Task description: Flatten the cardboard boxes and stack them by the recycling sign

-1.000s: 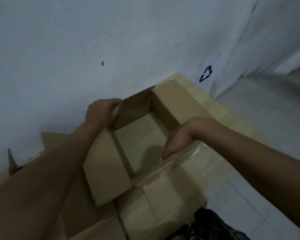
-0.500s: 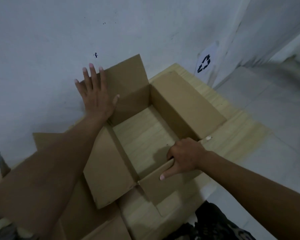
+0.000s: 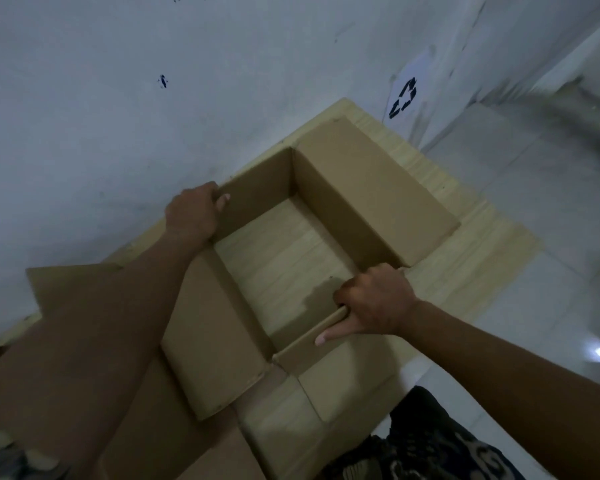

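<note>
Against the wooden tabletop's [image 3: 482, 244] wall edge, both hands grip the open brown cardboard box [image 3: 371, 199]: left hand [image 3: 193, 213] curled over the far wall, right hand [image 3: 374, 299] clamping the near one (likely to collapse it).

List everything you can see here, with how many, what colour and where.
open box: one, brown, middle of the wooden table, no bottom, table showing through
other cardboard: brown pieces, lower left, count unclear
wooden table: one, pale, against the wall
recycling sign: one, white with black arrows, on the wall upper right
wall: grey-white, behind the table
patterned fabric: dark, bottom edge
left hand: grips the box's far wall
right hand: grips the box's near wall
</note>
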Available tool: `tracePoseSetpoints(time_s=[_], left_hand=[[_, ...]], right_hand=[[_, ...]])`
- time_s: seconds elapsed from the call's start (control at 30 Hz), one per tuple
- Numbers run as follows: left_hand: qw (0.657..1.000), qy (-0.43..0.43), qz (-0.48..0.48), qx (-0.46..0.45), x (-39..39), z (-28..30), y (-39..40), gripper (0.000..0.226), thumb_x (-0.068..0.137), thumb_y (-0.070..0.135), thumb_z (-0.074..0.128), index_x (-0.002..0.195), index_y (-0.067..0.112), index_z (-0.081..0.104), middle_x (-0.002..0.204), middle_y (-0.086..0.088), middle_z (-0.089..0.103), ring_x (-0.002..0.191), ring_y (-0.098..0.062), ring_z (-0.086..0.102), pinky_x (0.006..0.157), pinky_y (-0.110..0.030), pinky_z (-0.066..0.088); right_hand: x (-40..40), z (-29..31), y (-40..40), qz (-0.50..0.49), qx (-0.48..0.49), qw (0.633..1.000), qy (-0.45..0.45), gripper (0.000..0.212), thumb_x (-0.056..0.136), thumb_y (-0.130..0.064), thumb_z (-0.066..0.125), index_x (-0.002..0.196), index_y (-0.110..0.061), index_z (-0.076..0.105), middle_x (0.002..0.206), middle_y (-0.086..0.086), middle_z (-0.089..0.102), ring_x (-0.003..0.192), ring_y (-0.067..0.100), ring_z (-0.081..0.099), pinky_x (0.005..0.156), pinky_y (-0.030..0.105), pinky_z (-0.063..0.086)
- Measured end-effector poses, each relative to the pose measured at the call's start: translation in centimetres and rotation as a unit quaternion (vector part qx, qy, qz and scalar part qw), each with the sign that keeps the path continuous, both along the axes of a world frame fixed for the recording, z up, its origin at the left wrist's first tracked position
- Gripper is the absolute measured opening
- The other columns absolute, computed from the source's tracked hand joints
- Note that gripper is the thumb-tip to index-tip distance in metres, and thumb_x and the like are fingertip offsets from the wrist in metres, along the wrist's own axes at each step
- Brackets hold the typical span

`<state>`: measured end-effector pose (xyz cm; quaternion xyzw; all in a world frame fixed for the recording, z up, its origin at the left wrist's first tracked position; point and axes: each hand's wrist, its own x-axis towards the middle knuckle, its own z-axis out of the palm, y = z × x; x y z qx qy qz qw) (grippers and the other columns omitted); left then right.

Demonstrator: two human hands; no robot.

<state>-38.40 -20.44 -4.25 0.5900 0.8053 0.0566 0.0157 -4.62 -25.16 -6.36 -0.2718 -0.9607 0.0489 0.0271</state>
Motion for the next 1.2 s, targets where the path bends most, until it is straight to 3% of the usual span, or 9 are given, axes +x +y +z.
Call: tracePoseSetpoints(time_s=[0.17,0.27,0.4,0.5,0.63,0.73,0.87,1.0,1.2], left_hand=[[0.997,-0.055,0.041,0.027,0.1,0.7,-1.7,0.05,0.092,0.056,0.05,0.128,0.021,0.058,0.125,-0.012,0.063,0.119,-0.032,0.055,0.1,-0.047,0.038],[0.99,-0.045,0.124,0.048,1.0,0.8,-4.3,0.064,0.092,0.059,0.045,0.142,0.019,0.043,0.148,-0.012,0.043,0.14,-0.029,0.033,0.113,-0.058,0.017],[0.959,-0.061,0.276,0.034,1.7,1.1,-8.5,0.081,0.092,0.066,0.036,0.151,0.013,0.025,0.158,-0.016,0.025,0.146,-0.033,0.019,0.113,-0.06,0.015],[0.914,-0.132,0.381,0.046,2.5,1.3,-11.1,0.095,0.087,0.072,0.042,0.153,0.008,0.018,0.157,-0.02,0.024,0.144,-0.037,0.023,0.114,-0.054,0.024],[0.862,-0.211,0.458,0.049,3.8,1.7,-12.6,0.112,0.076,0.079,0.053,0.153,0.007,0.019,0.151,-0.02,0.036,0.135,-0.042,0.039,0.106,-0.051,0.036],[0.828,-0.221,0.508,0.084,4.4,2.6,-13.5,0.099,0.071,0.074,0.064,0.139,0.005,0.046,0.136,-0.02,0.054,0.124,-0.041,0.051,0.098,-0.048,0.044],[0.794,-0.25,0.525,0.179,4.9,4.8,-14.6,0.062,0.076,0.053,0.074,0.118,0.009,0.068,0.112,-0.014,0.069,0.103,-0.035,0.064,0.09,-0.045,0.053],[0.751,-0.416,0.481,0.176,4.9,7.1,-14.5,0.04,0.085,0.035,0.07,0.118,0.013,0.062,0.109,-0.01,0.065,0.089,-0.03,0.063,0.081,-0.042,0.054],[0.736,-0.541,0.399,0.08,8.6,10.7,-12.6,0.043,0.096,0.047,0.054,0.124,0.015,0.06,0.114,-0.014,0.068,0.099,-0.035,0.067,0.085,-0.047,0.055]], right_hand=[[0.2,2.5,0.0,-0.073,-0.058,0.995,0.046,0.087,0.081,-0.092,0.018,0.072,-0.024,0.072,0.054,-0.006,0.061,0.047,0.011,0.053,0.051,0.023,0.035],[0.1,3.6,1.7,-0.193,-0.045,0.969,0.147,0.059,0.094,-0.07,0.034,0.097,-0.026,0.073,0.081,-0.003,0.072,0.068,0.019,0.064,0.06,0.029,0.044],[0.2,4.3,5.9,-0.264,0.015,0.944,0.199,0.029,0.097,-0.042,0.055,0.112,-0.021,0.069,0.113,0.002,0.069,0.099,0.025,0.063,0.075,0.034,0.051],[0.5,4.1,9.3,-0.278,-0.026,0.947,0.161,0.038,0.096,-0.04,0.053,0.123,-0.014,0.062,0.128,0.008,0.061,0.117,0.027,0.052,0.094,0.042,0.045],[1.4,4.2,12.2,-0.388,-0.145,0.908,0.055,0.084,0.09,-0.068,0.043,0.15,-0.01,0.032,0.152,0.015,0.038,0.141,0.033,0.034,0.112,0.054,0.029],[2.3,5.2,13.3,-0.433,-0.256,0.862,0.066,0.097,0.08,-0.078,0.051,0.148,-0.011,0.035,0.144,0.015,0.05,0.127,0.037,0.051,0.099,0.048,0.043],[3.5,6.0,15.0,-0.438,-0.281,0.845,0.123,0.072,0.079,-0.07,0.065,0.122,-0.012,0.065,0.122,0.012,0.067,0.105,0.034,0.064,0.083,0.038,0.049],[4.4,7.0,17.2,-0.374,-0.414,0.806,0.2,0.047,0.083,-0.051,0.074,0.104,-0.009,0.071,0.109,0.011,0.071,0.089,0.027,0.066,0.08,0.039,0.055],[3.5,9.1,17.5,-0.273,-0.603,0.705,0.256,0.033,0.104,-0.029,0.05,0.129,-0.009,0.06,0.109,0.009,0.071,0.096,0.028,0.069,0.082,0.042,0.057]])
